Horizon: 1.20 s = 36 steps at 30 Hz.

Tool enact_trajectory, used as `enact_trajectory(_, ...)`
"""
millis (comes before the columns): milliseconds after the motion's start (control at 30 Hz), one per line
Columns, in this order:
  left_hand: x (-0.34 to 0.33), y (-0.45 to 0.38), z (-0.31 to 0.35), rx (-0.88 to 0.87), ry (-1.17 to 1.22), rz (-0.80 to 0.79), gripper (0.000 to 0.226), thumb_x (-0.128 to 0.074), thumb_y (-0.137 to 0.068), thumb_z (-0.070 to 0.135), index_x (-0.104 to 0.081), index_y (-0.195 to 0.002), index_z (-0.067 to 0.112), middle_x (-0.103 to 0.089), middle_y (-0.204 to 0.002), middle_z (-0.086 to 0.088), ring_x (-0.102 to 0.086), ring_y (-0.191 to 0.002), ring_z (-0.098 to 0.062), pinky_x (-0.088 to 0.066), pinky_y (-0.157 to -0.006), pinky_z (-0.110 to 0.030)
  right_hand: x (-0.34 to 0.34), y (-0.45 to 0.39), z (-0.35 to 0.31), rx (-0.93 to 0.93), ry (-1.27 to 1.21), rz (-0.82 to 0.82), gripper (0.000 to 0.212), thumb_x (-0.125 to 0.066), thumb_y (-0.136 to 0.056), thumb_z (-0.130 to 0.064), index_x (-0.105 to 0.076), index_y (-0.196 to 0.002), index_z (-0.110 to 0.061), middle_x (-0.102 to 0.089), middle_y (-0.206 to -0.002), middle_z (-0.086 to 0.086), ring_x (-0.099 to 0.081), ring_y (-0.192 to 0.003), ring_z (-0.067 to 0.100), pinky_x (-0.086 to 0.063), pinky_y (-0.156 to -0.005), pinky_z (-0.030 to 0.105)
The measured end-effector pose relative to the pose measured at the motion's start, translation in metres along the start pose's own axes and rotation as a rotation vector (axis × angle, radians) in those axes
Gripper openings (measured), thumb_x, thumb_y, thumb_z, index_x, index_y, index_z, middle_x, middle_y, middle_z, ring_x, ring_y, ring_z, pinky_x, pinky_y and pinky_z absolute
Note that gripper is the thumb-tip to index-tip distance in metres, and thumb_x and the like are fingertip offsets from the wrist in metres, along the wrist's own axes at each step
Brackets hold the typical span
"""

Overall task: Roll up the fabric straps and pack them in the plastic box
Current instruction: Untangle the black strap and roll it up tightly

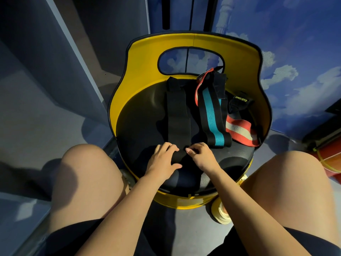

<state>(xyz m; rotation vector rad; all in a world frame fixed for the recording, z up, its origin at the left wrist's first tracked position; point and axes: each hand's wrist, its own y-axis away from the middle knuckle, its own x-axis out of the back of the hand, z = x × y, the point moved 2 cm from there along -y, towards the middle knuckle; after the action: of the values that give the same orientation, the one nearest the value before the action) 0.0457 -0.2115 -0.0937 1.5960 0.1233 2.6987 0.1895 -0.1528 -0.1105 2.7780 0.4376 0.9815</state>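
On the round black seat [144, 126] of a yellow tub chair [230, 47], a plain black fabric strap [178, 111] lies stretched away from the person toward the chair's backrest. Its near end is already turned into a small roll under both hands. The left hand [162, 159] curls over the roll's left side, thumb tucked beneath, while the right hand [200, 156] pinches the roll's right edge between thumb and bent fingers. Just right of that strap on the seat lies a black strap with a teal stripe [212, 115], and beyond it, against the chair's right wall, a red-and-cream striped strap [239, 130] and a small black band with lettering [239, 101]. No plastic box is in view.

To roll well, she would likely keep both edges level, push forward evenly with both hands, and hold tension so the coil stays tight and does not cone sideways.
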Motion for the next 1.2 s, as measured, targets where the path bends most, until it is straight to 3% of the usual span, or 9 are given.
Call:
enact_trajectory(200, 0.007, -0.01, -0.001, 0.05, 0.049, -0.071, 0.04, -0.065, -0.086, 0.018, -0.048, -0.122, 0.021, -0.043, -0.131, 0.007, -0.04, -0.123, -0.018, -0.04, -0.092, -0.031, -0.002, 0.008, -0.006, 0.269, 0.122, 0.18, 0.019, -0.06, -0.09, -0.027, -0.067, -0.101, -0.013, -0.054, -0.097, -0.002, -0.055, -0.096, 0.017, -0.044, -0.079, 0.026)
enact_trajectory(400, 0.017, -0.019, -0.006, 0.131, 0.191, -0.212, 0.042, -0.067, -0.085, 0.02, -0.05, -0.123, 0.02, -0.044, -0.134, 0.002, -0.041, -0.126, -0.019, -0.037, -0.096, -0.031, 0.0, 0.017, 0.001, 0.471, 0.332, -0.023, 0.052, -0.071, -0.08, -0.032, -0.054, -0.128, -0.019, -0.054, -0.126, 0.0, -0.046, -0.118, 0.017, -0.041, -0.099, 0.028)
enact_trajectory(600, 0.017, -0.016, -0.013, 0.168, 0.259, -0.252, 0.046, -0.073, -0.079, 0.024, -0.055, -0.122, 0.023, -0.044, -0.135, 0.001, -0.037, -0.129, -0.019, -0.033, -0.102, -0.03, 0.006, 0.018, -0.002, 0.451, 0.278, -0.111, 0.05, -0.07, -0.082, -0.031, -0.055, -0.128, -0.019, -0.056, -0.128, 0.001, -0.046, -0.119, 0.017, -0.037, -0.102, 0.026)
enact_trajectory(833, 0.01, -0.001, -0.007, 0.204, 0.339, -0.165, 0.052, -0.073, -0.079, 0.02, -0.054, -0.127, 0.022, -0.02, -0.152, 0.001, -0.027, -0.139, -0.02, -0.029, -0.106, -0.028, 0.013, 0.014, -0.009, 0.347, 0.191, -0.243, 0.046, -0.068, -0.084, -0.028, -0.056, -0.127, -0.018, -0.058, -0.126, 0.002, -0.05, -0.116, 0.013, -0.038, -0.1, 0.024)
enact_trajectory(967, 0.012, 0.003, -0.006, 0.188, 0.379, -0.145, 0.046, -0.074, -0.077, 0.017, -0.051, -0.117, 0.023, -0.044, -0.131, 0.002, -0.043, -0.119, -0.017, -0.034, -0.087, -0.024, 0.018, 0.011, -0.012, 0.292, 0.155, -0.324, 0.04, -0.066, -0.085, -0.031, -0.06, -0.124, -0.02, -0.061, -0.114, -0.002, -0.054, -0.105, 0.007, -0.037, -0.085, 0.014)
enact_trajectory(1067, 0.011, 0.006, -0.005, 0.219, 0.399, -0.156, 0.047, -0.075, -0.076, 0.021, -0.05, -0.116, 0.021, -0.047, -0.116, 0.003, -0.046, -0.103, -0.014, -0.034, -0.079, -0.023, 0.02, 0.01, -0.013, 0.266, 0.161, -0.355, 0.037, -0.065, -0.086, -0.032, -0.061, -0.121, -0.019, -0.057, -0.106, -0.008, -0.052, -0.1, 0.004, -0.034, -0.077, 0.003)
enact_trajectory(1133, 0.008, 0.007, -0.004, 0.254, 0.412, -0.158, 0.05, -0.075, -0.076, 0.024, -0.048, -0.117, 0.022, -0.045, -0.116, 0.0, -0.046, -0.099, -0.014, -0.035, -0.078, -0.024, 0.02, 0.009, -0.011, 0.245, 0.143, -0.358, 0.035, -0.066, -0.086, -0.031, -0.063, -0.119, -0.019, -0.057, -0.106, -0.008, -0.053, -0.1, 0.004, -0.035, -0.078, 0.004)
enact_trajectory(1200, 0.006, 0.007, -0.003, 0.273, 0.438, -0.154, 0.049, -0.074, -0.078, 0.024, -0.047, -0.119, 0.021, -0.048, -0.12, -0.002, -0.045, -0.098, -0.013, -0.036, -0.078, -0.024, 0.018, 0.009, -0.008, 0.207, 0.081, -0.337, 0.034, -0.068, -0.084, -0.03, -0.064, -0.116, -0.02, -0.056, -0.108, -0.005, -0.052, -0.102, 0.007, -0.038, -0.086, 0.013)
